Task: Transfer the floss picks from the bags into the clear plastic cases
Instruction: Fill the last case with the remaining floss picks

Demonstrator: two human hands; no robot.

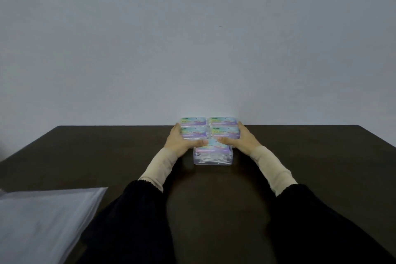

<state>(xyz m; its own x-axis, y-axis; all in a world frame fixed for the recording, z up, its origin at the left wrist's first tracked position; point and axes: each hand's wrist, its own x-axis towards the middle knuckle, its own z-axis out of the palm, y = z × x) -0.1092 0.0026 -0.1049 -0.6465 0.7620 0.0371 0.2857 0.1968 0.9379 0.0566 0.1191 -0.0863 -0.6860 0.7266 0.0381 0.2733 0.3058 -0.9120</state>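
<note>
Several clear plastic cases with pastel printed lids stand grouped at the table's far middle, against the wall. One case (212, 155) sits in front, and white floss picks show through its clear wall. Behind it the other cases (210, 127) form a tight block in two columns. My left hand (179, 140) holds the block's left side, fingers along the side and thumb at its front. My right hand (242, 138) holds the right side the same way. Both thumbs meet just above the front case's lid.
The dark brown table (107, 152) runs up to a plain pale wall (192, 38). A translucent white plastic bag (42, 221) lies flat at the near left corner. My dark sleeves with beige cuffs cross the near middle.
</note>
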